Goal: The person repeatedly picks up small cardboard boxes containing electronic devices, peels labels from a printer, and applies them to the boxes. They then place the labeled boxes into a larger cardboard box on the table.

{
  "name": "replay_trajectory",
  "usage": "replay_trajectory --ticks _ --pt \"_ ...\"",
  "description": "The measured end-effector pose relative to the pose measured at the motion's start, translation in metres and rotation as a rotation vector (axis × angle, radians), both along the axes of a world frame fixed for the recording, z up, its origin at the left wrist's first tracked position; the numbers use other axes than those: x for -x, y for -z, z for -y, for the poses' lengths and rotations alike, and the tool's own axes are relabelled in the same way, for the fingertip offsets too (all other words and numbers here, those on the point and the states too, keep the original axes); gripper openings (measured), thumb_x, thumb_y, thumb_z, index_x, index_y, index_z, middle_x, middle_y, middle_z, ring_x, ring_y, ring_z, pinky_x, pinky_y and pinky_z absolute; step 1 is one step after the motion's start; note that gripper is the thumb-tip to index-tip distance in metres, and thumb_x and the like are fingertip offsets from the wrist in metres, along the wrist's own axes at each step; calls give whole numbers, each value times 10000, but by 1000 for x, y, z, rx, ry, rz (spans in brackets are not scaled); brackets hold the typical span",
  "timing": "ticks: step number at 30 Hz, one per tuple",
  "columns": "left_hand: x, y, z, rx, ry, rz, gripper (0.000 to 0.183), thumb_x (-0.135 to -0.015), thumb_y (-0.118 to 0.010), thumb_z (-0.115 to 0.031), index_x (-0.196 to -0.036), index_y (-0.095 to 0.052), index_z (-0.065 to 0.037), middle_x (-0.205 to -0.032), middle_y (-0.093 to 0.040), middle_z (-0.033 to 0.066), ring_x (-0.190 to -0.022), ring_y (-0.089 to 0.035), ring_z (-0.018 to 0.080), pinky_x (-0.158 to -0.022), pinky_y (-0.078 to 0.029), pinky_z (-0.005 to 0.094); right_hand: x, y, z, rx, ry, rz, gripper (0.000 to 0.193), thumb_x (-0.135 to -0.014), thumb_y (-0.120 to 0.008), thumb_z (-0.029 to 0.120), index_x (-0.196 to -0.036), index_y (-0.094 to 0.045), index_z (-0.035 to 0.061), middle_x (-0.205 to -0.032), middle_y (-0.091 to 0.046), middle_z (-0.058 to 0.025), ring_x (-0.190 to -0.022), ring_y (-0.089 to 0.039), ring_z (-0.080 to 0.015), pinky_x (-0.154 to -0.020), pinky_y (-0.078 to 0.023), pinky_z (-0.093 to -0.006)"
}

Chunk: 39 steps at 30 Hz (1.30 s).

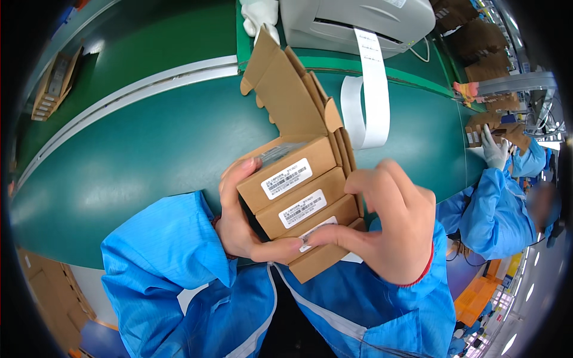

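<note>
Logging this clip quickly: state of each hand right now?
Left hand: closed, holding the boxes.
Right hand: fingers bent, thumb at a label; whether it grips cannot be told.

A worker in a blue smock cradles an open cardboard carton above a green worktable, the left hand gripping a row of small brown boxes from the side. White printed labels face up on the boxes; the right hand brings its thumb to a lower one, fingers curled near the carton's edge. Beyond, a gray printer trails a curling paper strip. At right, a co-worker in blue reaches a gloved hand to other boxes.
</note>
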<state>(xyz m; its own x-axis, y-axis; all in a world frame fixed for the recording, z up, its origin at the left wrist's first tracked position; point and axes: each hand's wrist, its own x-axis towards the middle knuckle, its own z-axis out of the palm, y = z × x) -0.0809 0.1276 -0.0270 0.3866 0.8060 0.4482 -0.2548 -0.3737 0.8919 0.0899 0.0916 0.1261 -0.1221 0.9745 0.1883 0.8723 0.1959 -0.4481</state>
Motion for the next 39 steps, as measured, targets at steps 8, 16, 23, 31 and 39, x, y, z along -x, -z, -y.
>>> replay_trajectory --ticks 8,16,23,31,39 --pt "3 3 2 -198 22 -131 693 -541 -769 -438 -1136 -447 -288 -1261 -236 266 -1130 -319 415 -892 -301 496 -127 46 -91 -182 252 -85 355 -717 -650 20 -1051 -530 28 -909 -585 -71 -852 -548 -124 -717 -433 -241" --pt "3 9 -3 -498 -58 -102 602 -528 -742 -518 -1065 -512 -373 -1281 -187 323 -1121 -309 470 -848 -317 557 -143 107 -122 -149 167 -891 210 -746 -604 -59 -952 -576 -24 -867 -619 -87 -794 -593 -126 -723 -472 -228" --pt "4 10 -5 -373 73 -121 630 -500 -761 -488 -1065 -516 -354 -1293 -164 325 -1141 -287 471 -866 -303 550 -132 91 -101 -262 262 -716 126 -747 -621 -23 -870 -601 -20 -848 -624 -69 -784 -583 -114 -718 -454 -225" --pt "0 7 -6 -295 98 -89 664 -522 -765 -447 -1105 -481 -302 -1301 -155 311 -1155 -283 454 -895 -288 524 -77 45 -19 -557 317 -289 86 -722 -622 -1 -793 -578 -20 -965 -574 -149 -879 -549 -216 -756 -430 -279" --pt "0 3 -9 -220 124 -54 699 -544 -769 -405 -1145 -447 -250 -1309 -145 298 -1170 -279 437 -923 -273 498 -6 10 44 14 24 -556 132 -650 -718 -13 -747 -631 12 -694 -587 -65 -449 -452 -66 -411 -329 -197"
